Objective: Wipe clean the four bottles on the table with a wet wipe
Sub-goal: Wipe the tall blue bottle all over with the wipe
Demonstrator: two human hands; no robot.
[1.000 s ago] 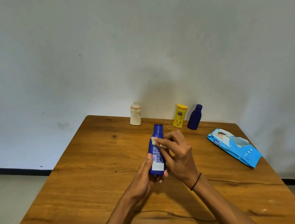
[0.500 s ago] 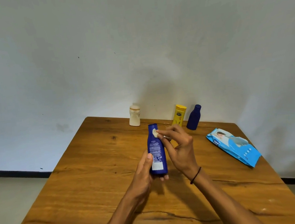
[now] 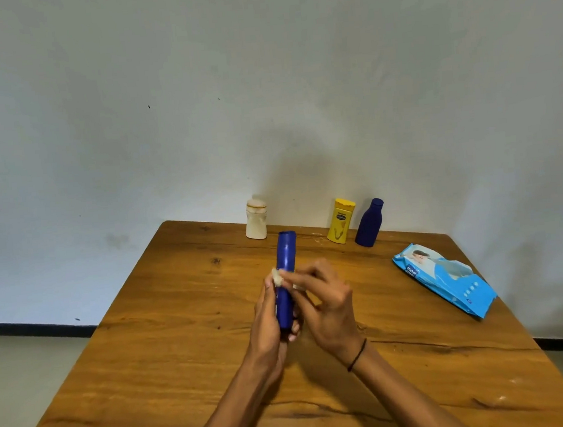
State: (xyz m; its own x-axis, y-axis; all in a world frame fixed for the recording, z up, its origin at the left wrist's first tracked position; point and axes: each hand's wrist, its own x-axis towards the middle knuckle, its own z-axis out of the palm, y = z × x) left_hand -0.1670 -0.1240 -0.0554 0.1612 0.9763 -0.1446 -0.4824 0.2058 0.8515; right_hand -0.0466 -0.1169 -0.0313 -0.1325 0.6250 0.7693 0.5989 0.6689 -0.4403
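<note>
Blue, tall bottle (image 3: 287, 274) stands upright above the counter (image 3: 167, 325), my left hand (image 3: 269, 320) curled around its lower half; its long axis runs up and away from me. My right hand (image 3: 325, 303) pinches the wet wipe (image 3: 276, 277) against its left side, mid-height.

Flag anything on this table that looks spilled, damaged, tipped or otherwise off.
Nothing is spilled or tipped. The cream bottle, yellow bottle and dark blue bottle stand upright at the far edge. The only flaws are dark cracks in the wooden table, running across its near half.
</note>
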